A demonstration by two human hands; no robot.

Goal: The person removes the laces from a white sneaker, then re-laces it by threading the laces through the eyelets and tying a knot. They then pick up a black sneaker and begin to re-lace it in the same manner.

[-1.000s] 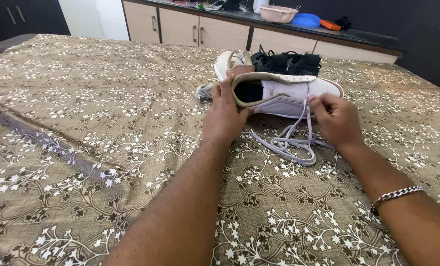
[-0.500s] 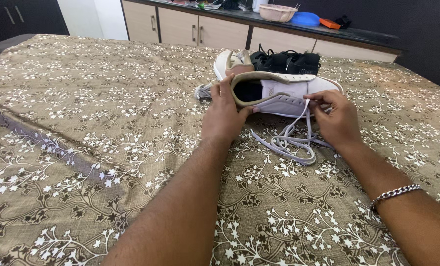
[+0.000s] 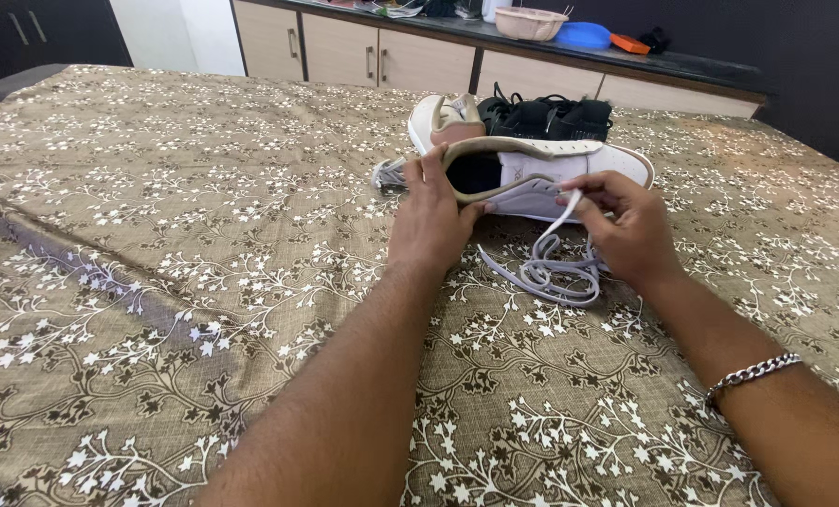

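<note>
A white sneaker (image 3: 551,169) with a beige collar lies on its side on a brown floral bedspread (image 3: 156,282). My left hand (image 3: 431,218) grips its heel and collar. My right hand (image 3: 626,225) pinches the tip of a grey-white shoelace (image 3: 551,272) against the sneaker's side. The rest of the lace lies in loose loops on the cloth between my hands.
A second white sneaker (image 3: 438,117) and a black shoe (image 3: 546,117) lie just behind the held one. Beyond the bed runs a dark counter (image 3: 701,68) over beige cabinets, carrying a pink bowl (image 3: 530,23), a blue lid and an orange item.
My right hand has moved left along the sneaker's side, carrying the lace tip with it. The lace loops shifted slightly. My left hand has stayed on the heel.
</note>
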